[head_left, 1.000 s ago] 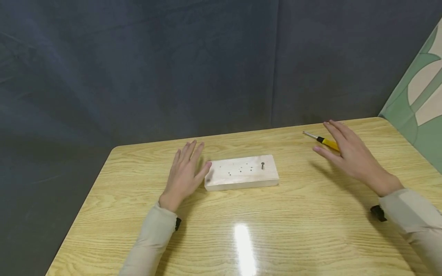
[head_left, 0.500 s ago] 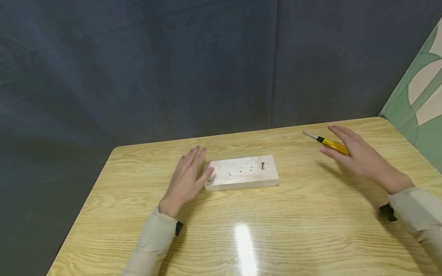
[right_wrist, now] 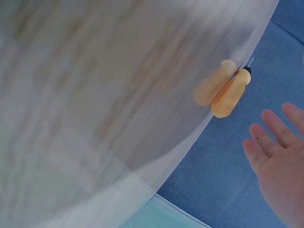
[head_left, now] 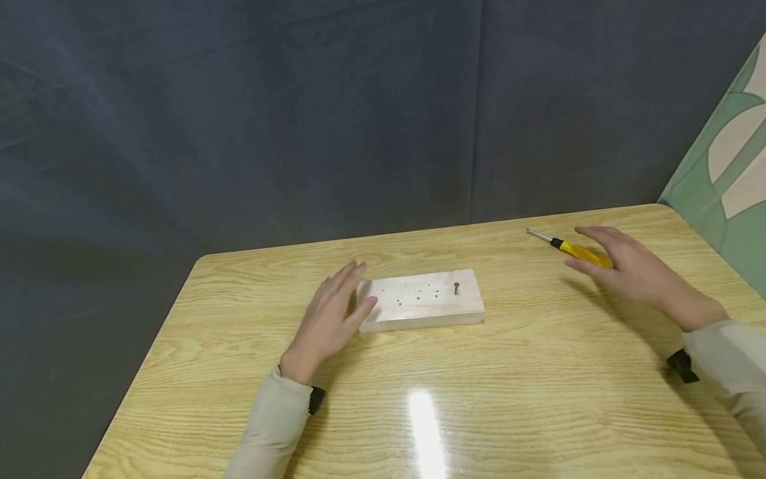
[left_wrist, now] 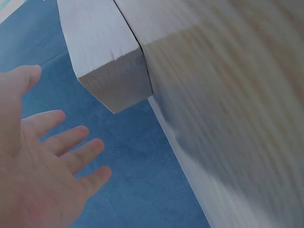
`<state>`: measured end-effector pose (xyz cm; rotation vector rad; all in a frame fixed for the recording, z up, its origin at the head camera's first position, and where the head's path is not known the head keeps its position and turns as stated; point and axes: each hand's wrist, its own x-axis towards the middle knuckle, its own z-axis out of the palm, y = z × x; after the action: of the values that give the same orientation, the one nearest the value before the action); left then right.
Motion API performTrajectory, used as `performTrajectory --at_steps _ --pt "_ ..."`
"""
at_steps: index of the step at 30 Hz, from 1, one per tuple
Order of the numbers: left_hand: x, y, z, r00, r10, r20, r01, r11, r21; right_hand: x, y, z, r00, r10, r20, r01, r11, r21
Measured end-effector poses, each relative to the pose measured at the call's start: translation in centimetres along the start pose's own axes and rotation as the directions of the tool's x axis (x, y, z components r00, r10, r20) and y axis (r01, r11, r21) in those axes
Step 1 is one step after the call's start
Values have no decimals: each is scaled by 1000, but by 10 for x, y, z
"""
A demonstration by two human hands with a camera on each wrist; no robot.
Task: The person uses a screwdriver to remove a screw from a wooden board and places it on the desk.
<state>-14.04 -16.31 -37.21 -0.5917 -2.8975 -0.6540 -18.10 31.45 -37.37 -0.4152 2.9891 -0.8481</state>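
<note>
A pale wooden block point(head_left: 413, 309) with several small holes lies on the table, and a screw point(head_left: 457, 288) stands upright near its right end. My left hand point(head_left: 330, 316) hovers by the block's left end, fingers spread and holding nothing; in the left wrist view that hand point(left_wrist: 52, 156) is apart from the block point(left_wrist: 107, 52). A screwdriver point(head_left: 577, 251) with a yellow handle and black collar lies at the back right, its metal tip pointing left. Above the handle's right end is my right hand point(head_left: 637, 269), fingers extended. The right wrist view shows a gap between hand point(right_wrist: 282, 156) and screwdriver point(right_wrist: 230, 95).
The wood-grain table point(head_left: 509, 399) ends at the back against a dark blue curtain point(head_left: 329, 120). A green and cream patterned panel point(head_left: 736, 153) rises beyond the table's right edge. A bright light reflection lies on the tabletop near the front.
My right hand has moved right and slightly toward me, uncovering more of the screwdriver's handle. My left hand has shifted a little right and nearer to me. Block, screw and screwdriver stay put.
</note>
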Motion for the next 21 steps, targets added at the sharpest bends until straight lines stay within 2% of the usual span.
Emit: performTrajectory --at_steps 8,21 --pt "-1 1 2 1000 15 15 -14 1000 -22 4 10 1 997 -63 -35 62 997 -48" --pt "-2 1 3 998 12 58 -8 998 -58 14 20 3 999 -37 -1 36 996 -85"
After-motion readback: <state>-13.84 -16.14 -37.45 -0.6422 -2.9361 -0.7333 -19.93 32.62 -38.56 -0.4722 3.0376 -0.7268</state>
